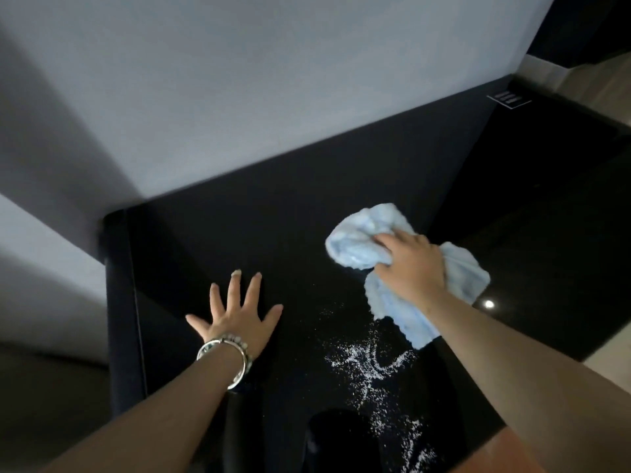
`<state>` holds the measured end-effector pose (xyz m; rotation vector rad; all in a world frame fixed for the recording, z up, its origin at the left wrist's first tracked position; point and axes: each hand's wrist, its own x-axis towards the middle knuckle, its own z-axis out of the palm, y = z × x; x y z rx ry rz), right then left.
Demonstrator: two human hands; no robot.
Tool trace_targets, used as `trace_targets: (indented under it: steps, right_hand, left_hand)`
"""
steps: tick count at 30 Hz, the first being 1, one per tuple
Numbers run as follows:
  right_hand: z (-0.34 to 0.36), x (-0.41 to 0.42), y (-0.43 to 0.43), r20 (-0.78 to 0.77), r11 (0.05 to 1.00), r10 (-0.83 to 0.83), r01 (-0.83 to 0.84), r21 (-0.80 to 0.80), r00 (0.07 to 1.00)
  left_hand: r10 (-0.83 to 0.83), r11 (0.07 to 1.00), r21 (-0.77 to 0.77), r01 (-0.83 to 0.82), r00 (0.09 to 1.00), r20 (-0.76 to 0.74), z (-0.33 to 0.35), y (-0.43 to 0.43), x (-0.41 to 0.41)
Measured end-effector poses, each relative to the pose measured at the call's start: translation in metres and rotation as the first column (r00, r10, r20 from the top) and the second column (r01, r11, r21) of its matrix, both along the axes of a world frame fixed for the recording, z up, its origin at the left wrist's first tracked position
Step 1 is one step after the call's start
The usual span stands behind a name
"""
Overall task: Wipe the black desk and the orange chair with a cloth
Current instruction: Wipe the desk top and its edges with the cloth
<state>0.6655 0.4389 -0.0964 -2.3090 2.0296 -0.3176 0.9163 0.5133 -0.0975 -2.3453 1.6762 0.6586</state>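
The left hand (235,319) lay flat on the black desk (307,206), fingers straight and spread, holding nothing; a bracelet (225,356) circled its wrist. It looked like a brace rather than a working hand.

Between the two forearms, white powder (372,367) was scattered over the desk's glossy top, running in a streaked band from roughly the middle of the near area down toward the 6 o'clock edge.

To the right, the right hand (409,264) pressed on a light blue cloth (358,244), its fingers curled into the bunched fabric. The cloth's long axis ran from 11 o'clock to 5 o'clock, a loose tail trailing under the wrist.

From that grip the powder lay at about 7 o'clock, near but not under the cloth. The right hand was the nearer one, so the likely next stroke was a pull toward the body.

The orange chair was not clearly in view.
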Motion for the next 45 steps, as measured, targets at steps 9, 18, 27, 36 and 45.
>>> trace_targets:
  steps: [9,18,27,36,45]
  right_hand:
    - [0.017,-0.097,-0.042,0.077,0.768,-0.634,0.615,0.180,0.769]
    - [0.006,-0.013,-0.104,-0.079,0.899,-0.376,0.384,0.211,0.923]
    - [0.005,0.024,-0.051,0.031,0.962,0.220,-0.222,0.162,0.975]
    - [0.016,0.022,0.034,0.092,0.866,0.414,-0.422,0.269,0.906]
    - [0.054,0.023,0.022,0.261,0.946,-0.082,-0.007,0.323,0.962]
  left_hand:
    - [0.018,0.992,0.124,-0.026,0.998,0.063,-0.003,-0.024,-0.016]
    - [0.005,0.988,0.151,-0.016,0.998,0.069,-0.005,-0.029,-0.015]
    - [0.043,0.995,0.087,-0.039,0.998,-0.048,0.003,-0.025,-0.012]
    - [-0.077,0.997,0.001,0.078,0.982,-0.171,0.006,0.003,0.012]
    - [-0.185,0.981,-0.119,0.153,0.922,-0.339,0.015,0.053,0.024]
